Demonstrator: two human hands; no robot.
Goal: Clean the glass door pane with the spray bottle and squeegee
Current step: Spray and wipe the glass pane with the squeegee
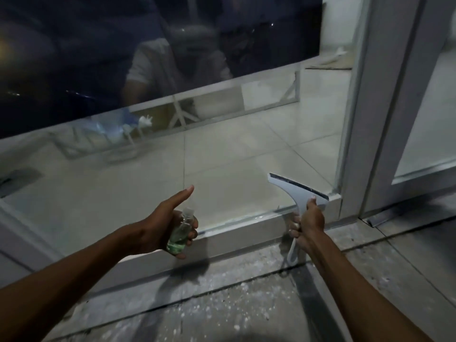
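The glass door pane (pixel 222 149) fills the upper and middle view, down to its white bottom rail (pixel 246 225). My left hand (pixel 162 225) grips a small clear spray bottle (pixel 179 233) with green liquid, index finger stretched out toward the glass. My right hand (pixel 309 224) grips the handle of a white squeegee (pixel 296 191). Its black rubber blade lies against the lower right corner of the pane, tilted down to the right. A white loop hangs from the handle below my fist.
A grey door frame post (pixel 375 119) stands right of the pane, with a second glass panel (pixel 434 114) beyond it. The concrete floor (pixel 246 299) on my side is dusty with white specks. Tiled floor and a railing show through the glass.
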